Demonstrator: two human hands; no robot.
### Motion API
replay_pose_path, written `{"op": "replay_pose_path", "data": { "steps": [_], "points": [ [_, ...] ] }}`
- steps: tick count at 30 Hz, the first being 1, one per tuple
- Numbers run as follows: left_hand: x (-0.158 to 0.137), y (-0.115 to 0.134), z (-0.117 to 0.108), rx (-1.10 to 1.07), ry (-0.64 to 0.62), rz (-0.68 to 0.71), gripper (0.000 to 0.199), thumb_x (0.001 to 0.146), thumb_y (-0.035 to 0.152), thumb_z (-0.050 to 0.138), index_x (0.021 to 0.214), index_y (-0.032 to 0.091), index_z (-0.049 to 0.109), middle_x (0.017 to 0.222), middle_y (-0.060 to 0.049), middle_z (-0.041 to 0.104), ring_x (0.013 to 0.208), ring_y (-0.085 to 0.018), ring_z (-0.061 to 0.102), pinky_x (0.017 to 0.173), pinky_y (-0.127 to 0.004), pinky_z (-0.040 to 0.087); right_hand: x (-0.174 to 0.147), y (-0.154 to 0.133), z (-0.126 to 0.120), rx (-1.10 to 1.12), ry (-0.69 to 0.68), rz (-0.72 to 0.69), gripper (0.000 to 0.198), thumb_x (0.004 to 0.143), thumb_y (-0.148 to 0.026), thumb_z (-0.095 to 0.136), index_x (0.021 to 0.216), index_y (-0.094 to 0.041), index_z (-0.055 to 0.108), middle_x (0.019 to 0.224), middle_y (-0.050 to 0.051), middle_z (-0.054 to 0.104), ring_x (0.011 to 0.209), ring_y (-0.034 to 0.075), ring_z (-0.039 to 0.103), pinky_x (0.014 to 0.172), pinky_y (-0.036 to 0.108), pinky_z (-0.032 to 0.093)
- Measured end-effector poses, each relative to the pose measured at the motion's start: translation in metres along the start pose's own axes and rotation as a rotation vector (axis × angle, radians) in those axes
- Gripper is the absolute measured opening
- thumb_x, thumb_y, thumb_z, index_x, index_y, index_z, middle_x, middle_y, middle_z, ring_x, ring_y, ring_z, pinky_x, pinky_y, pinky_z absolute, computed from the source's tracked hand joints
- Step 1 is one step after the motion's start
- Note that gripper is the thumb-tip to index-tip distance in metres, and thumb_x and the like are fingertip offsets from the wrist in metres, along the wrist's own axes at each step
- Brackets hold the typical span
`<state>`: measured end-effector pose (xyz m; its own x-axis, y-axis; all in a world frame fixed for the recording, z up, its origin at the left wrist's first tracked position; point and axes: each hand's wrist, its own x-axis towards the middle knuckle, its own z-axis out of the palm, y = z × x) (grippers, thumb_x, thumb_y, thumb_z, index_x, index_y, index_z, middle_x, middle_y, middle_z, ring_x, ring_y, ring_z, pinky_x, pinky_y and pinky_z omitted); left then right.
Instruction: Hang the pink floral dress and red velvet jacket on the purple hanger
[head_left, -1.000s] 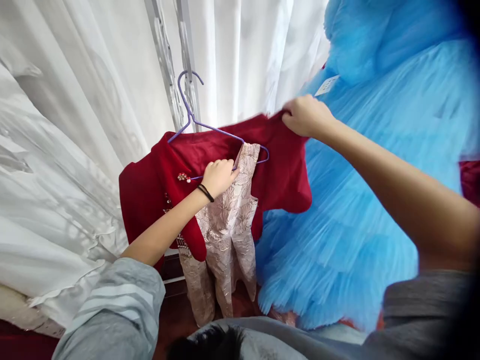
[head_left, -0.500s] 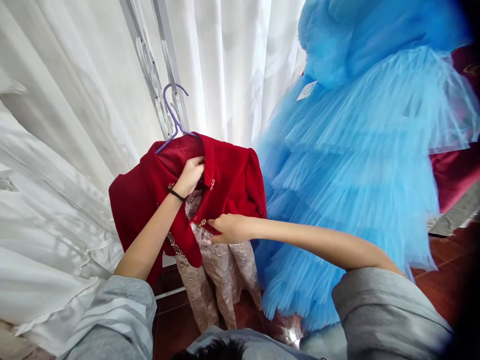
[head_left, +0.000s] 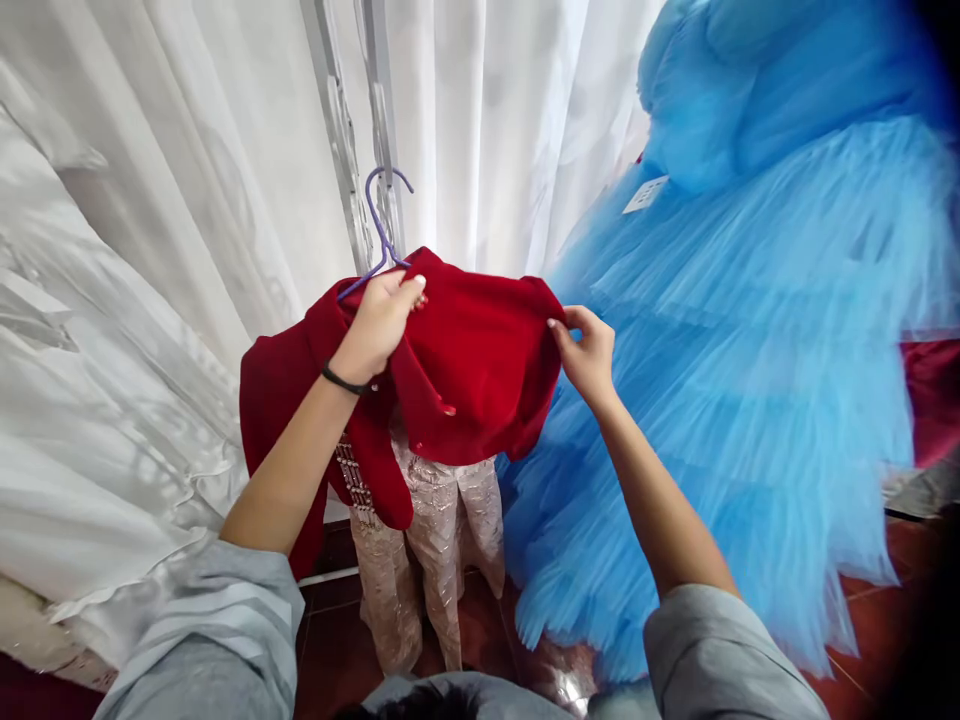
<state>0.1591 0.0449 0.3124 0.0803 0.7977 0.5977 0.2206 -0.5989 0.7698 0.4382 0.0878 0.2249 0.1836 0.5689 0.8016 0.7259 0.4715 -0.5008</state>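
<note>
A deep red jacket point(head_left: 480, 350), its cloth smooth and soft-looking with rounded folds, hangs in front of you between your two hands, partly over a purple wire-thin hanger point(head_left: 385, 243) with an open, curved hook. Rows of beaded trim point(head_left: 352, 475) glint below your left forearm. Beneath the jacket drop narrow lengths of a pale pink garment point(head_left: 439, 520), crinkled and patterned with a metallic sheen.

Your left hand point(head_left: 381, 325), a black band point(head_left: 345, 380) at its wrist, is closed on the jacket's upper front edge, thumb lying along the top, just below the hanger's neck. Your right hand point(head_left: 589, 350) pinches the jacket's outer shoulder, thumb and fingers nearly together on the cloth, which spans the space between both hands.

To the right spreads a blue gown point(head_left: 712, 350) in airy, tiered, finely pleated netting. Behind, white drapery point(head_left: 480, 120) falls in long vertical folds beside a grey metal rack point(head_left: 381, 115); reddish tiles point(head_left: 480, 620) show below.
</note>
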Motion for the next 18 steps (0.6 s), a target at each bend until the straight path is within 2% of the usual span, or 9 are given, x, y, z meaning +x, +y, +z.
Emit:
{"op": "replay_pose_path", "data": {
  "steps": [1,3,5,6,8,10,11,14,18],
  "points": [
    [0.006,0.003,-0.003,0.032,-0.025,-0.025,0.028,0.091,0.017,0.046,0.063,0.019,0.044,0.061,0.001,0.052,0.057,-0.011,0.047,0.06,-0.022,0.039,-0.005,0.0,0.002,-0.002,0.042,-0.027,0.025,0.087,-0.034,0.05,0.091,-0.016,0.066,0.084,0.007,0.07,0.078,0.02,0.062,0.081,0.034,0.049],
    [0.011,0.0,-0.006,0.244,-0.09,-0.056,0.032,0.089,0.014,0.048,0.059,0.02,0.04,0.057,0.002,0.047,0.054,-0.011,0.043,0.058,-0.024,0.034,-0.028,0.004,0.011,-0.023,0.012,-0.001,0.024,0.085,-0.033,0.05,0.096,-0.017,0.065,0.091,0.009,0.071,0.083,0.022,0.062,0.087,0.038,0.048],
    [0.009,-0.01,-0.007,0.486,-0.118,-0.023,0.036,0.088,0.014,0.05,0.056,0.02,0.036,0.054,0.002,0.043,0.054,-0.012,0.039,0.058,-0.027,0.029,-0.071,0.014,0.024,-0.023,0.002,0.141,0.028,0.083,-0.032,0.051,0.103,-0.016,0.063,0.105,0.012,0.07,0.095,0.024,0.062,0.096,0.042,0.046],
    [0.006,-0.015,-0.008,0.554,-0.124,0.006,0.037,0.088,0.015,0.05,0.056,0.021,0.034,0.054,0.002,0.043,0.054,-0.012,0.039,0.059,-0.028,0.028,-0.097,0.019,0.031,0.005,0.03,0.275,0.031,0.083,-0.032,0.051,0.108,-0.016,0.061,0.114,0.014,0.068,0.102,0.025,0.06,0.101,0.043,0.043],
    [0.0,-0.023,-0.01,0.576,-0.14,0.047,0.036,0.091,0.019,0.048,0.057,0.021,0.034,0.055,0.002,0.043,0.055,-0.012,0.039,0.06,-0.029,0.028,-0.15,0.03,0.046,0.1,0.09,0.664,0.029,0.085,-0.034,0.049,0.107,-0.017,0.057,0.118,0.014,0.064,0.11,0.024,0.057,0.106,0.042,0.041],
    [-0.003,-0.024,-0.012,0.547,-0.169,0.06,0.036,0.091,0.021,0.048,0.057,0.021,0.033,0.054,0.002,0.041,0.055,-0.012,0.039,0.059,-0.029,0.027,-0.191,0.038,0.06,0.24,-0.021,0.994,0.022,0.083,-0.036,0.054,0.095,-0.017,0.056,0.104,0.014,0.067,0.106,0.025,0.06,0.101,0.043,0.045],
    [-0.004,-0.023,-0.013,0.539,-0.168,0.065,0.037,0.09,0.021,0.048,0.057,0.021,0.032,0.053,0.003,0.039,0.054,-0.012,0.037,0.058,-0.029,0.027,-0.204,0.04,0.066,0.316,-0.109,1.087,0.021,0.081,-0.038,0.058,0.087,-0.018,0.055,0.094,0.013,0.068,0.1,0.025,0.062,0.095,0.043,0.049],
    [-0.001,-0.02,-0.014,0.47,-0.165,0.08,0.039,0.09,0.023,0.049,0.055,0.021,0.03,0.052,0.002,0.037,0.053,-0.011,0.034,0.057,-0.029,0.026,-0.219,0.042,0.075,0.527,-0.284,1.13,0.031,0.08,-0.05,0.059,0.075,-0.019,0.054,0.078,0.01,0.067,0.085,0.024,0.066,0.081,0.039,0.055],
    [0.002,-0.017,-0.015,0.369,-0.18,0.111,0.04,0.091,0.029,0.049,0.055,0.021,0.034,0.051,0.002,0.038,0.052,-0.012,0.036,0.056,-0.028,0.03,-0.237,0.043,0.077,0.711,-0.279,1.051,0.052,0.078,-0.073,0.044,0.08,-0.023,0.055,0.091,0.008,0.07,0.091,0.02,0.066,0.081,0.034,0.055]
  ]
}}
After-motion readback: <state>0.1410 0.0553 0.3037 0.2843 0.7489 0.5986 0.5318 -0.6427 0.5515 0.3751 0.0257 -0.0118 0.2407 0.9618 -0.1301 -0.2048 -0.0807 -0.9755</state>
